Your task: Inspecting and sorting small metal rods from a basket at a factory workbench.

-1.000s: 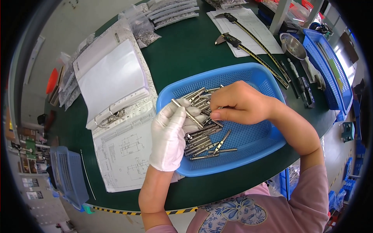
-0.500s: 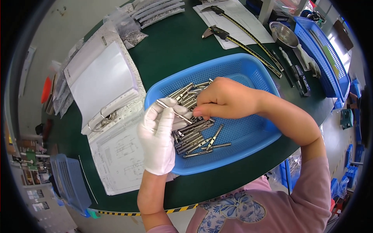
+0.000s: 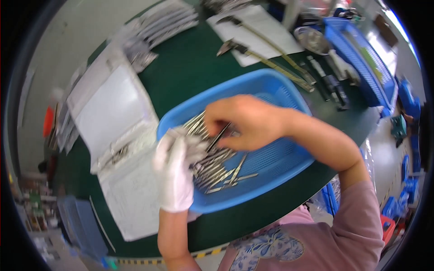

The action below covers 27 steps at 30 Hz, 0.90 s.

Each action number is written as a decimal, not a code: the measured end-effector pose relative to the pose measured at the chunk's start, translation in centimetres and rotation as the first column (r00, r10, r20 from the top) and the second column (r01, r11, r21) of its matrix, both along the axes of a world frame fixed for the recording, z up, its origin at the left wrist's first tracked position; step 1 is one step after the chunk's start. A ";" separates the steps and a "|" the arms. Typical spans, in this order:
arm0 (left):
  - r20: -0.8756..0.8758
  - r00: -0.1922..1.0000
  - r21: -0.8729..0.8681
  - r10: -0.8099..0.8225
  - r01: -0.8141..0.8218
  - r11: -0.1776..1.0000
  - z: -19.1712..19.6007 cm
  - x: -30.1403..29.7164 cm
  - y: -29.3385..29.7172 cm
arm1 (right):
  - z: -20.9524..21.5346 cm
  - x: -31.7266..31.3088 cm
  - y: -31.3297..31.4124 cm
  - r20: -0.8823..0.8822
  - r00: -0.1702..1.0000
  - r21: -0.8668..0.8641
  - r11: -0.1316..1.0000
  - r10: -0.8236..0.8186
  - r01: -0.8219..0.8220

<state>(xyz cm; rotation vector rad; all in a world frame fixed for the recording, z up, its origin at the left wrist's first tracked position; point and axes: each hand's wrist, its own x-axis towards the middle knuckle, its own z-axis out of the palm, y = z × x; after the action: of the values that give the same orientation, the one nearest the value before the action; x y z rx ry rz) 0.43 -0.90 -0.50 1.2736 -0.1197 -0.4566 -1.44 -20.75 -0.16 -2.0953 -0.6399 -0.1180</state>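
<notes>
Right hand [image 3: 251, 123] has shifted — now pinching a dark metal rod [image 3: 219, 137].

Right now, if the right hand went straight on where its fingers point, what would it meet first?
Most likely the gloved left hand, just left of the right hand in the picture; the metal rod it holds slants that way. Blur hides whether they touch, and depth is unclear.

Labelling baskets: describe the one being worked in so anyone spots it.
On the green table, right of the open binder, sits a blue basket. The gloved left hand is at its left rim, the bare right hand over it. Unlike the upper-right blue basket, it holds heaped slim metal rods.
</notes>
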 end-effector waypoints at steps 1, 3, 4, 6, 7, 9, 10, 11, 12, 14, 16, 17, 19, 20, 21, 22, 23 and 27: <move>0.003 1.000 0.011 0.002 -0.002 1.000 0.1 -0.1 0.1 | 0.5 -0.4 -0.2 -0.014 1.000 -0.052 0.999 -0.012 0.011; 0.039 0.999 0.077 0.038 -0.041 0.996 0.0 0.1 0.8 | 1.0 -0.3 0.6 -0.137 0.981 -0.195 0.975 -0.136 0.108; 0.089 0.995 0.126 0.052 -0.063 0.990 0.2 0.6 2.4 | 1.0 0.6 1.8 -0.143 0.986 -0.239 0.970 -0.088 0.052; 0.053 0.993 0.124 0.104 -0.110 0.986 0.2 -0.9 4.1 | -0.5 1.6 2.2 -0.009 0.990 -0.147 0.979 0.141 -0.141; 0.168 0.980 0.075 0.102 -0.116 0.990 0.5 -1.3 4.0 | -1.7 2.6 2.9 0.177 0.959 0.008 0.974 0.219 -0.224; 0.221 0.975 0.073 0.023 -0.041 0.996 0.5 -0.8 3.9 | -2.7 4.5 4.3 0.079 0.959 0.032 0.961 0.273 -0.276; 0.177 0.972 0.068 -0.157 0.147 0.987 -2.0 0.2 -2.5 | -5.0 3.3 1.3 -0.016 0.989 0.086 0.986 0.145 -0.143; 0.178 0.952 0.057 -0.247 0.241 0.969 -2.3 0.1 -4.8 | -5.0 3.1 1.3 -0.016 0.999 0.077 0.996 0.047 -0.045; 0.196 0.933 0.050 -0.301 0.297 0.954 -2.1 0.1 -6.2 | -4.3 3.4 2.1 0.024 0.993 0.114 0.986 0.117 -0.119; 0.214 0.889 0.030 -0.406 0.409 0.912 -1.8 -0.4 -9.1 | -3.6 4.0 3.0 0.097 0.963 0.171 0.949 0.253 -0.266; 0.232 0.847 0.014 -0.479 0.489 0.872 -1.9 -1.6 -11.6 | -5.4 6.6 5.4 0.142 0.950 0.148 0.943 0.277 -0.297; 0.226 0.834 0.010 -0.503 0.514 0.857 -2.2 -1.6 -12.6 | -4.5 5.7 5.6 0.141 0.962 0.116 0.961 0.235 -0.252; 0.221 0.811 0.001 -0.543 0.556 0.831 -2.8 -2.1 -14.3 | -5.5 4.9 3.6 0.129 0.973 0.118 0.971 0.192 -0.207; 0.221 0.799 -0.005 -0.559 0.574 0.819 -3.0 -2.6 -15.0 | -6.4 5.6 3.1 0.122 0.977 0.119 0.974 0.177 -0.191; 0.221 0.789 -0.009 -0.573 0.589 0.808 -3.2 -2.8 -15.7 | -6.9 5.7 2.3 0.115 0.979 0.121 0.976 0.166 -0.179; 0.220 0.781 -0.014 -0.585 0.602 0.799 -3.3 -3.0 -16.2 | -7.3 5.9 1.6 0.108 0.982 0.124 0.978 0.157 -0.170; 0.218 0.774 -0.018 -0.594 0.612 0.791 -3.5 -3.3 -16.7 | -7.8 6.1 1.1 0.100 0.983 0.127 0.978 0.151 -0.163; 0.215 0.756 -0.030 -0.618 0.638 0.770 -4.0 -3.7 -18.1 | -8.0 5.5 -0.7 0.076 0.987 0.142 0.978 0.144 -0.154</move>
<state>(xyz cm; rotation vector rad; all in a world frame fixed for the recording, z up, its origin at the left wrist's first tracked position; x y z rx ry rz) -3.24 -18.95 -4.54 1.1523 -0.7524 -0.8951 4.04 -21.49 -8.15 -1.9011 -0.8018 -0.1452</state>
